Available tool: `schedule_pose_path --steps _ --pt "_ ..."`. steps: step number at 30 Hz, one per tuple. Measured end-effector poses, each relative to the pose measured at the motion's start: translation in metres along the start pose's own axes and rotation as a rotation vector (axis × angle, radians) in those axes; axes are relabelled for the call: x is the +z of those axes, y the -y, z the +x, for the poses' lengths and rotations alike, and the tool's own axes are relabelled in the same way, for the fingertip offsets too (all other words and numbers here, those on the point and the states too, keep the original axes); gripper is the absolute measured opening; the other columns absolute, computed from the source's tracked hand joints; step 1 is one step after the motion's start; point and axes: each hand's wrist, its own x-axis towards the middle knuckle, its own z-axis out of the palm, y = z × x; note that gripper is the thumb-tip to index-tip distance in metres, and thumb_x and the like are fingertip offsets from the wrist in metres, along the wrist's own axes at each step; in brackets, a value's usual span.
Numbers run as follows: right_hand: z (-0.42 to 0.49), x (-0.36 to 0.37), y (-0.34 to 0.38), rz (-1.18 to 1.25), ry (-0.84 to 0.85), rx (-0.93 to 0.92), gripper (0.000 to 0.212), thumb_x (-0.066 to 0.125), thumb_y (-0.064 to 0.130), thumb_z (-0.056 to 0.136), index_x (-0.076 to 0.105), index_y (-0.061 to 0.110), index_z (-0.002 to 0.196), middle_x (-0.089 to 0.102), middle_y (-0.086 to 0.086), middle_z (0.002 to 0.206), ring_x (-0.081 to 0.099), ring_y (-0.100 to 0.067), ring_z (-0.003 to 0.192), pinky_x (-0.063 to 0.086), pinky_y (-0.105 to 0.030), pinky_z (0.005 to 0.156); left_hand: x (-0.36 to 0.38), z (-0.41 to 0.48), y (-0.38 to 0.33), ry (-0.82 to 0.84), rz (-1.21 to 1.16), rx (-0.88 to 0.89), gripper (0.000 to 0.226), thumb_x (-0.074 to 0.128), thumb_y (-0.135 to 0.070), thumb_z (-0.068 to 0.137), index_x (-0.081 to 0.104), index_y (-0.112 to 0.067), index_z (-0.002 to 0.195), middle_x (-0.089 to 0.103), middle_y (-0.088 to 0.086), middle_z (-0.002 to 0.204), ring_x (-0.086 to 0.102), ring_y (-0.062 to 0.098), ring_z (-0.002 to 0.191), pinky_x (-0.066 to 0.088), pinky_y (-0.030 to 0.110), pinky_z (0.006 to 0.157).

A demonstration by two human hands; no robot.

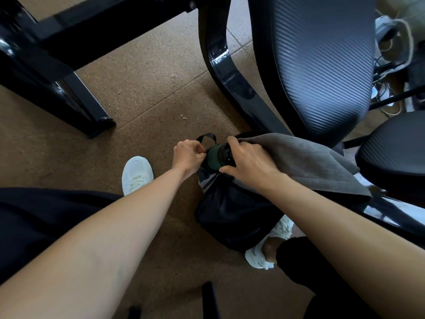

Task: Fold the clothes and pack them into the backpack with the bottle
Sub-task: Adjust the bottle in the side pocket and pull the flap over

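Looking down at the floor, we're seeing both hands working at the mouth of the black backpack (234, 215), which is standing at 5 o'clock of frame centre. (eng 1)

Where's the bottle sitting? (eng 2)

We're seeing the dark green bottle (215, 156) poking out of the backpack's top opening, tilting, its end pointing toward 10 o'clock. The right hand (249, 165) is wrapping it from the 3 o'clock side, fingers curling over the top and thumb going underneath. (eng 1)

And the left? (eng 2)

The left hand (187, 155) is sitting at 9 o'clock of the bottle, fingers curling in and pinching the backpack's rim fabric right beside it. We're not managing to tell whether it's also touching the bottle. The black carry loop (208, 136) is sticking up at 12 o'clock of that pinch. (eng 1)

Clothes? (eng 2)

We're seeing one grey cloth (310, 162) draping over the backpack's 2 o'clock side and lying against the back of the right hand. How much is sitting inside, we're not able to tell. (eng 1)

Surroundings? (eng 2)

We're seeing a mesh office chair (322, 65) standing at 1 o'clock and black table legs (80, 95) at 10 o'clock. One white sneaker (137, 174) is resting at 9 o'clock of the backpack, and the other sneaker (258, 261) is showing partly at its 5 o'clock. Cables (386, 65) are trailing at 2 o'clock behind the chair, all on a brown floor (149, 88). (eng 1)
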Motion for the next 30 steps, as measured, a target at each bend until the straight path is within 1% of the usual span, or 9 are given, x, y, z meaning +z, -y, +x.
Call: schedule_pose_path --steps 5,8,12,14,17,20,23,26,30 --pt "-0.001 0.005 0.009 -0.085 -0.073 0.062 0.068 0.061 0.063 0.09 0.04 0.014 0.132 0.068 -0.008 0.107 0.069 -0.027 0.087 0.03 -0.03 0.049 0.0 0.0 0.0 0.009 -0.034 -0.009 0.009 0.076 -0.021 0.086 0.08 -0.019 0.093 0.077 0.0 0.09 0.071 0.016 0.089 0.057 0.032 0.084" --pt "0.001 0.002 0.005 -0.069 -0.105 0.041 0.068 0.062 0.063 0.088 0.047 0.014 0.131 0.068 -0.008 0.11 0.068 -0.027 0.095 0.044 -0.035 0.059 0.001 -0.003 0.003 0.087 -0.057 -0.007 0.013 0.069 -0.018 0.09 0.074 -0.021 0.102 0.073 -0.002 0.097 0.069 0.018 0.096 0.056 0.037 0.088" --pt "-0.002 -0.017 -0.003 -0.031 -0.087 -0.118 0.075 0.077 0.043 0.084 0.046 0.014 0.145 0.054 -0.01 0.142 0.056 -0.031 0.121 0.053 -0.044 0.091 -0.007 -0.014 0.004 0.186 -0.158 0.149 0.058 0.069 -0.015 0.08 0.056 -0.034 0.133 0.059 -0.009 0.125 0.06 0.014 0.116 0.052 0.041 0.102" --pt "-0.008 -0.029 -0.009 -0.133 -0.274 -0.177 0.065 0.077 0.024 0.08 0.053 0.012 0.139 0.054 -0.012 0.142 0.052 -0.034 0.121 0.049 -0.046 0.091 -0.013 -0.02 -0.001 0.203 -0.138 0.254 0.082 0.073 -0.027 0.074 0.04 -0.034 0.149 0.05 -0.009 0.14 0.05 0.015 0.131 0.045 0.04 0.11" --pt "-0.015 -0.045 -0.021 -0.329 -0.433 -0.063 0.044 0.067 0.02 0.08 0.06 0.014 0.123 0.059 -0.011 0.13 0.047 -0.035 0.122 0.033 -0.048 0.095 -0.022 -0.027 -0.014 0.18 -0.11 0.388 0.098 0.08 -0.041 0.068 0.032 -0.033 0.153 0.047 -0.008 0.144 0.044 0.015 0.138 0.041 0.038 0.112" --pt "-0.015 -0.057 -0.033 -0.339 -0.315 0.083 0.03 0.077 0.03 0.081 0.067 0.013 0.104 0.066 -0.011 0.101 0.058 -0.035 0.101 0.04 -0.047 0.086 -0.028 -0.034 -0.03 0.059 -0.073 0.562 0.085 0.083 -0.048 0.069 0.045 -0.029 0.143 0.055 -0.005 0.134 0.053 0.018 0.127 0.048 0.041 0.104" --pt "-0.014 -0.063 -0.041 -0.218 -0.296 0.09 0.021 0.07 0.032 0.092 0.069 0.012 0.094 0.067 -0.008 0.095 0.061 -0.033 0.097 0.04 -0.04 0.075 -0.031 -0.032 -0.045 -0.064 -0.019 0.671 0.058 0.079 -0.053 0.078 0.06 -0.025 0.124 0.062 -0.004 0.12 0.06 0.02 0.112 0.051 0.039 0.093" --pt "-0.013 -0.065 -0.041 -0.158 -0.323 0.061 0.028 0.059 0.036 0.099 0.07 0.011 0.093 0.067 -0.006 0.096 0.063 -0.031 0.102 0.03 -0.035 0.07 -0.036 -0.023 -0.053 -0.007 -0.027 0.587 0.057 0.077 -0.06 0.076 0.065 -0.025 0.12 0.065 -0.008 0.116 0.063 0.014 0.11 0.052 0.037 0.094" --pt "-0.013 -0.065 -0.047 -0.098 -0.336 0.047 0.034 0.053 0.038 0.101 0.071 0.01 0.092 0.068 -0.008 0.097 0.065 -0.032 0.102 0.03 -0.033 0.069 -0.046 -0.009 -0.061 0.162 0.057 0.487 0.069 0.088 -0.054 0.066 0.067 -0.026 0.125 0.068 -0.007 0.119 0.063 0.014 0.111 0.051 0.036 0.098"
